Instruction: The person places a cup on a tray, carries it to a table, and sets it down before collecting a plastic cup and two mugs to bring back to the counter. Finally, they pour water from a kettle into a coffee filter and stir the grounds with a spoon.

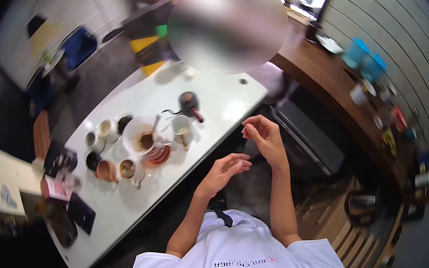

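Note:
My left hand (226, 170) is in the air just off the near edge of the white table (214, 129), its fingers loosely stretched and nothing seen in them. Higher and to the right is my right hand (264, 138), fingers loosely curled with the thumb apart, and no object shows in it. Neither hand touches the table. Nearest on the tabletop are a white cup (181, 124) and a dark gooseneck kettle (189, 105). Left of them, a white paper filter (134, 134) with brown grounds rests above a glass server (158, 156) of reddish-brown liquid.
Several mugs, including a copper one (105, 170), crowd the table's left half. A dark phone (81, 212) lies near its left end. Beyond the table stands a person (271, 77), mostly blurred out. A wooden counter (323, 68) with blue containers (364, 58) curves along the right wall.

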`<action>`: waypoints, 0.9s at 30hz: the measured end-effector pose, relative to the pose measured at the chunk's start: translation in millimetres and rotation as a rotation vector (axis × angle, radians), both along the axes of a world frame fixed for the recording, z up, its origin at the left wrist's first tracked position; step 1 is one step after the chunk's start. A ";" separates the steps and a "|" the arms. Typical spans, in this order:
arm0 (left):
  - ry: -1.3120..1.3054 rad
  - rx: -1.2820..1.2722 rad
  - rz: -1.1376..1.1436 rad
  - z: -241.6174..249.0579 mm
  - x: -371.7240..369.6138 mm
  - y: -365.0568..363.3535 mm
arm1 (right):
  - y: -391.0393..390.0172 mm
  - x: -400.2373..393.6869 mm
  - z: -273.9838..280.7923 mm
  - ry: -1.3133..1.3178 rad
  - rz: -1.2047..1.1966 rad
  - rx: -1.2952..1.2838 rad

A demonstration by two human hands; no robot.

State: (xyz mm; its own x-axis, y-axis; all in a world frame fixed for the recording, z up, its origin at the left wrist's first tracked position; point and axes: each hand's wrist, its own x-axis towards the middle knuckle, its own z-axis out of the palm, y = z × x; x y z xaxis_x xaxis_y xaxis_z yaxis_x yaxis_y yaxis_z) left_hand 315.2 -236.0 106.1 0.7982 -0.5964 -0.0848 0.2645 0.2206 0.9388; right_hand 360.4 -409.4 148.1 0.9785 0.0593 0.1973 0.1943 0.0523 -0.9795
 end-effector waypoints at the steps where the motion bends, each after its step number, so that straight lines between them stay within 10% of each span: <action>1: 0.009 0.009 0.052 -4.2 -1.8 9.6 | 9.3 12.4 -4.0 0.019 0.056 -0.037; 17: 0.026 0.095 1.262 -34.4 -31.4 60.0 | 95.1 170.2 -136.3 -0.257 0.325 -0.688; 27: 0.014 0.126 1.651 -31.5 -30.9 49.7 | 113.0 176.7 -105.8 -0.061 0.466 -0.814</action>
